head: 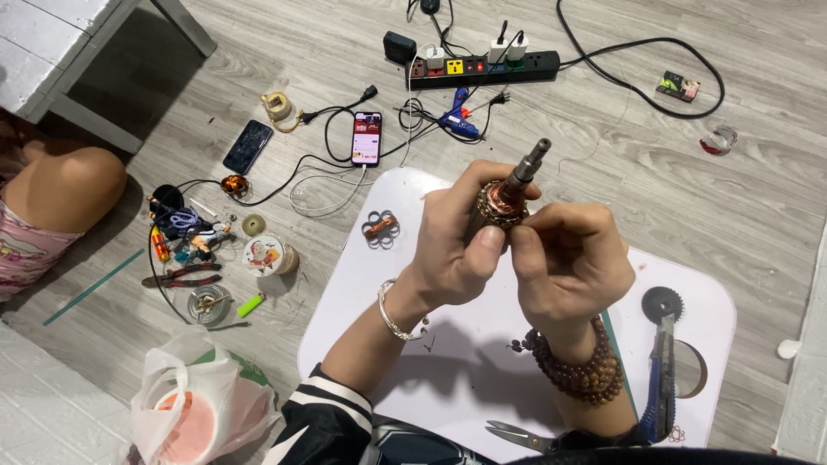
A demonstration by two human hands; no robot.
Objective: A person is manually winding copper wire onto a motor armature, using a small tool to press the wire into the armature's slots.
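Note:
Both my hands hold a small motor armature (508,194) above a white table (362,284); it has copper windings and a steel shaft pointing up and away. My left hand (457,245), with a silver bangle on the wrist, wraps around its body from the left. My right hand (568,258), with a brown bead bracelet, pinches its near end from the right. A small copper-wound part (380,227) lies on the table to the left of my hands.
On the table lie scissors (517,437), a blue utility knife (660,379) and a black toothed disc (662,303). The wooden floor holds a power strip (482,65), a blue glue gun (457,120), two phones (366,138), pliers (185,275), a plastic bag (194,405). Another person's knee (60,185) is at left.

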